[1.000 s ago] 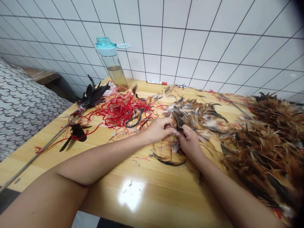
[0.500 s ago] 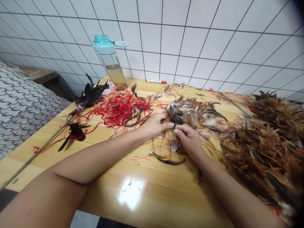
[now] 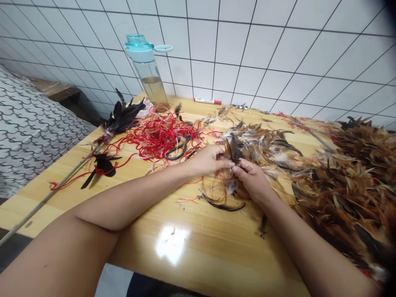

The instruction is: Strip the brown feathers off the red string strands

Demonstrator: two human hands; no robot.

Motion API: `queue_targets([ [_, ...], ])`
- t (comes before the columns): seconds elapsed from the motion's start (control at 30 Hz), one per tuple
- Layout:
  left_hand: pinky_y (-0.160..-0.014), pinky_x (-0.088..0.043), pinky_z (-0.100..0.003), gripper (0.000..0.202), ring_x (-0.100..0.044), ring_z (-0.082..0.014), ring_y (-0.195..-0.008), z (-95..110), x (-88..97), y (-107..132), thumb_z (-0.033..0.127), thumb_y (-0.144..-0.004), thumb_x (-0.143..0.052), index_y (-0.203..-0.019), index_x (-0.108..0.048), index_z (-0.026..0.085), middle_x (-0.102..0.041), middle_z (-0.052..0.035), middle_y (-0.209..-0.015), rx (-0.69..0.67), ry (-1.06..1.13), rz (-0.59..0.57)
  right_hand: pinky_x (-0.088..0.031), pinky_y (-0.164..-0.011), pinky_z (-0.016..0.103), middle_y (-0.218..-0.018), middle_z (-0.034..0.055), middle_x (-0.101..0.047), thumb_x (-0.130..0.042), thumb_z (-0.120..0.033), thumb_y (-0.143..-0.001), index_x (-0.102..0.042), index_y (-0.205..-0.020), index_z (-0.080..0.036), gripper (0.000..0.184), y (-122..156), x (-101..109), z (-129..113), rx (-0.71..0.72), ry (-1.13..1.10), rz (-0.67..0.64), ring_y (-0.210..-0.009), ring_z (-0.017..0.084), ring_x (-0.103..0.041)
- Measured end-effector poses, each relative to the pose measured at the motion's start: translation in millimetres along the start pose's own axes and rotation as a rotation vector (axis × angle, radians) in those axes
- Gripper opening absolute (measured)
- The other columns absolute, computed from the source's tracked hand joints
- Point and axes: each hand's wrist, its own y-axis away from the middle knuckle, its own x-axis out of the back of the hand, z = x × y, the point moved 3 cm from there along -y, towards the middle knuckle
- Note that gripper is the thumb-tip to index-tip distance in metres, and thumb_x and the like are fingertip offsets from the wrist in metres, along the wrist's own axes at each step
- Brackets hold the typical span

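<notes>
My left hand (image 3: 207,160) is curled closed around a dark feather tuft (image 3: 235,148), near the middle of the table (image 3: 198,247). My right hand (image 3: 252,178) pinches just beside it, its fingertips (image 3: 236,168) almost meeting my left; I can't tell whether they hold the same feathers. A loose feather heap (image 3: 262,144) lies just behind my hands, and a thick feather pile (image 3: 343,194) covers the table's right edge. To my left sit a red string tangle (image 3: 162,138) and black scissors (image 3: 177,150) touching it. A feathered stick (image 3: 122,117) reaches past the left edge. A water bottle (image 3: 147,72) stands at the back edge, with a marker (image 3: 208,101) lying beside it.
</notes>
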Motion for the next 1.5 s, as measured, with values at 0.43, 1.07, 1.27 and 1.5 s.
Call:
queue_targets([
  [0.43, -0.077, -0.043, -0.027, 0.013, -0.055, -0.0141, -0.080, 1, 41.6, -3, 0.011, -0.078, -0.056, -0.085, -0.066, 0.015, -0.060, -0.0038, -0.085, -0.213, -0.771, 0.212, -0.026, -0.047, 0.023, -0.059, -0.0050, -0.043, -0.062, -0.048, -0.078, -0.055, -0.072, -0.020, 0.029, -4, 15, 6, -0.050, -0.168, 0.162, -0.050, 0.009, -0.031],
  [1.07, -0.077, -0.042, -0.028, 0.016, -0.056, -0.0157, -0.082, -2, 22.8, -4, 0.024, -0.084, -0.055, -0.082, -0.068, 0.016, -0.064, -0.0049, -0.083, -0.152, -0.658, 0.095, -0.032, -0.049, 0.023, -0.064, -0.0022, -0.051, -0.061, -0.048, -0.075, -0.050, -0.068, -0.022, 0.030, -5, 16, 7, -0.036, -0.120, 0.250, -0.055, 0.011, -0.040],
  [1.27, -0.069, -0.042, -0.022, 0.024, -0.056, -0.0103, -0.071, -9, 0.1, 0, 0.036, -0.079, -0.064, -0.081, -0.066, 0.012, -0.065, -0.0019, -0.076, 0.117, 0.025, 0.123, -0.036, -0.056, 0.024, -0.062, -0.0025, -0.048, -0.055, -0.043, -0.081, -0.050, -0.066, -0.021, 0.027, 0, 9, -3, 0.011, 0.021, 0.157, -0.059, 0.012, -0.043],
  [1.5, -0.064, -0.040, -0.021, 0.027, -0.053, -0.0076, -0.064, -17, -7.7, 0, 0.029, -0.064, -0.076, -0.076, -0.058, 0.013, -0.059, 0.0017, -0.068, 0.109, 0.292, 0.230, -0.035, -0.057, 0.025, -0.062, -0.0024, -0.047, -0.053, -0.035, -0.082, -0.050, -0.064, -0.020, 0.023, -1, 4, 0, 0.062, 0.161, 0.159, -0.061, 0.013, -0.042],
])
